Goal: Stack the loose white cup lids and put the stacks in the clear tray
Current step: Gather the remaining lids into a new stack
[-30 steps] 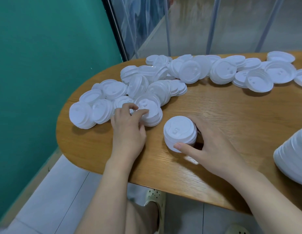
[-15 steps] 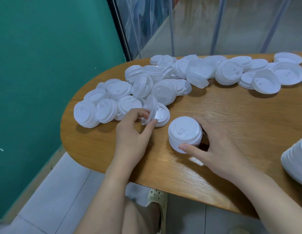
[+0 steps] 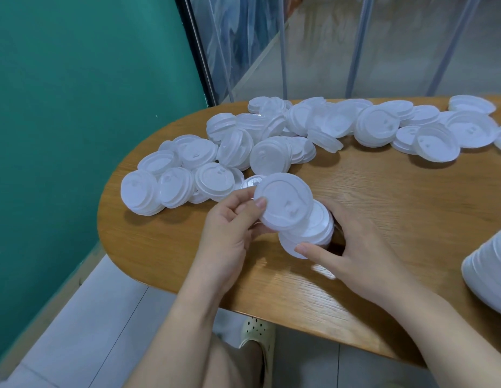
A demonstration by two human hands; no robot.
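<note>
My left hand (image 3: 232, 225) pinches a single white cup lid (image 3: 284, 203) by its left rim, tilted and held just above a short stack of lids (image 3: 311, 233). My right hand (image 3: 353, 247) curls round that stack from the right, thumb on its near side, steadying it on the wooden table (image 3: 383, 208). Many loose white lids (image 3: 215, 163) lie scattered across the table's far and left side. The clear tray is not in view.
A tall stack of white lids (image 3: 490, 273) lies at the right edge. A teal wall (image 3: 75, 107) stands left of the table, a glass partition (image 3: 299, 37) behind it. The table's rounded near edge is close to my knee and a perforated shoe (image 3: 257, 334).
My left hand picked one lid out of the loose pile and carried it right and up, over the stack. My right hand stayed on the stack.
</note>
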